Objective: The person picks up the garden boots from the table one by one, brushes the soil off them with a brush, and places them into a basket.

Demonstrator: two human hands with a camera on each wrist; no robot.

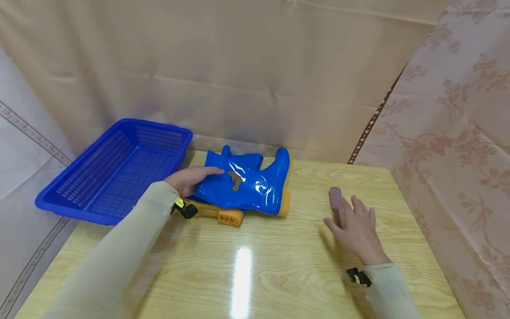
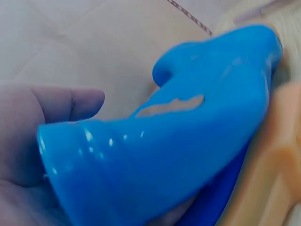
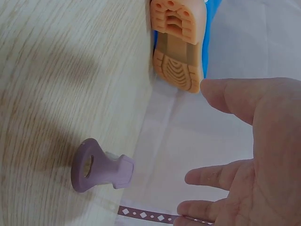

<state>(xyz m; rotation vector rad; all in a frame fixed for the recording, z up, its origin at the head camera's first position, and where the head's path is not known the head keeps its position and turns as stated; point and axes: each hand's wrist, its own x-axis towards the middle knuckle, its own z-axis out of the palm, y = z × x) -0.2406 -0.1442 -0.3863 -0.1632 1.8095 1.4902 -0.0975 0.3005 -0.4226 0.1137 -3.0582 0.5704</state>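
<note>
A shiny blue rain boot (image 1: 259,188) with an orange sole and a brown patch on its shaft lies on its side. My left hand (image 1: 187,179) grips it by the shaft's open end, thumb over the top and fingers underneath, as the left wrist view shows (image 2: 122,160). Under it lies a second blue boot (image 1: 249,160), its orange sole (image 1: 231,217) facing me. On the right, my right hand (image 1: 358,232) hovers with spread fingers close to a purple object (image 1: 336,198). In the right wrist view that object stands on the table, apart from the fingers, with an oval hole in its wide end.
A blue plastic basket (image 1: 44,201) with mesh sides sits at the left of the wooden table (image 1: 287,266), near the boots. A beige curtain (image 1: 239,66) hangs behind the table, and a flowered cloth (image 1: 458,146) hangs along the right side.
</note>
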